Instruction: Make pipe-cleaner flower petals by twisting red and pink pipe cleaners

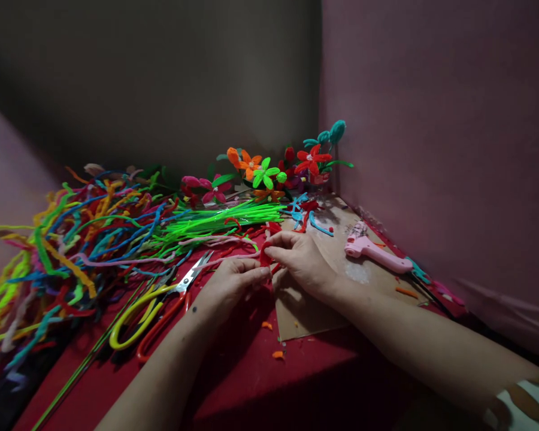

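1. Left hand (233, 280): fingers pinched together on the near end of a red pipe cleaner piece (266, 254), thumb and fingertips meeting at its lower edge
2. Right hand (299, 258): fingers closed on the same red piece from above and behind, knuckles raised, wrist over the cardboard sheet (314, 305)
3. Red pipe cleaner piece: held between both hands, just above the left edge of the cardboard, bent into a small loop; exact shape partly hidden by the fingers
4. Scissors (161, 305): yellow and orange handles, blades parted, lying on the red table cover (251, 383) just left of the left hand
5. Pink glue gun (375, 251): on its side on the cardboard, right of the right hand
6. Loose pipe cleaners (72, 245): mixed colours, heaped at left
7. Green stems (220, 220): bundle behind the hands
8. Finished flowers (269, 170): clustered in the far corner
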A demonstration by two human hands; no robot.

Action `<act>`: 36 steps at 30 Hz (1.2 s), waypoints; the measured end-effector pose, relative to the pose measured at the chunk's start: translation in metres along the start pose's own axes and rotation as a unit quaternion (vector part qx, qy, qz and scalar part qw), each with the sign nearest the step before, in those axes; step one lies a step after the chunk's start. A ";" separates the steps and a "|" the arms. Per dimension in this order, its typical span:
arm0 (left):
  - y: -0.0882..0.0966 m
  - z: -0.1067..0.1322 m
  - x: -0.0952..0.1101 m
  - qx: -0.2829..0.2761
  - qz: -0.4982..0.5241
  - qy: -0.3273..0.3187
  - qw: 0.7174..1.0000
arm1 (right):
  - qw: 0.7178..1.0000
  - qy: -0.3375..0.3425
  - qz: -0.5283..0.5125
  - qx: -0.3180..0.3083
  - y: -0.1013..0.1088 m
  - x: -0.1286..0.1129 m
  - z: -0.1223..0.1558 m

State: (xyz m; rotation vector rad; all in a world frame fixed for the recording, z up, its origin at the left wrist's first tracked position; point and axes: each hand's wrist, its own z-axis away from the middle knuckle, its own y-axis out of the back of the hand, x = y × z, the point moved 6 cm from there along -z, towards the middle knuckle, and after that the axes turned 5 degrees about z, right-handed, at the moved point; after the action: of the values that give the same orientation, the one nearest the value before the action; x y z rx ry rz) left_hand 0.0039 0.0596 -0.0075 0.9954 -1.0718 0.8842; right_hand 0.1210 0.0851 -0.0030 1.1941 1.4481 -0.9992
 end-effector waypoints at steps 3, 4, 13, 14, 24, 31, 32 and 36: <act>0.006 -0.003 -0.004 0.021 0.006 0.002 1.000 | 0.988 0.106 0.111 0.036 0.000 -0.007 0.003; 0.008 -0.004 -0.006 0.030 0.010 0.004 1.000 | 0.978 0.142 0.145 0.045 -0.001 -0.009 0.005; 0.040 -0.011 -0.010 0.091 -0.026 0.037 0.995 | 0.839 0.433 0.330 -0.014 -0.035 -0.030 0.047; 0.042 -0.013 -0.006 0.101 -0.048 0.031 0.993 | 0.808 0.466 0.357 -0.048 -0.044 -0.028 0.053; 0.008 -0.059 0.029 0.083 -0.299 -0.071 0.948 | 0.750 0.448 0.457 -0.166 -0.061 -0.016 0.059; -0.003 -0.066 0.033 0.092 -0.367 -0.119 0.918 | 0.767 0.409 0.446 -0.212 -0.064 -0.009 0.055; -0.003 -0.063 0.033 0.093 -0.372 -0.119 0.916 | 0.770 0.408 0.442 -0.213 -0.065 -0.010 0.055; -0.001 -0.052 0.029 0.094 -0.386 -0.110 0.911 | 0.777 0.410 0.422 -0.225 -0.068 -0.007 0.056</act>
State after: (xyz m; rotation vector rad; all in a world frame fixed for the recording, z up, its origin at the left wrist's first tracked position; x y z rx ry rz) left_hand 0.0261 0.1117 0.0112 1.5576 -0.6742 0.2225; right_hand 0.0643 0.0174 -0.0061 1.7353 1.3715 0.5546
